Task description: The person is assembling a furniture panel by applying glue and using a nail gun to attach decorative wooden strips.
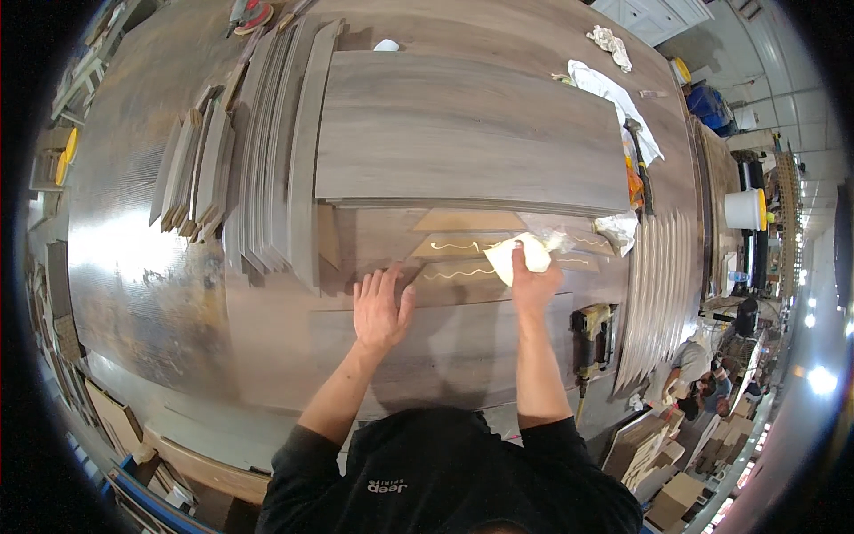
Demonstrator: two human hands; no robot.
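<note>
Right hand (534, 278) clutches yellow bag (503, 260); oversqueezing could blob the wavy beads (458, 273) left of its fingers. Left hand (380, 313) empty, fingers slightly spread; sliding right could smear them.

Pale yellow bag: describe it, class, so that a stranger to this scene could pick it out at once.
On the big table, find the wide stack of grey boards. Below it in the picture, by tan strips with wavy pale lines, the right hand grips the pale yellow bag. Its colour and that grip set it apart from the crumpled white wrapping to its right.
</note>
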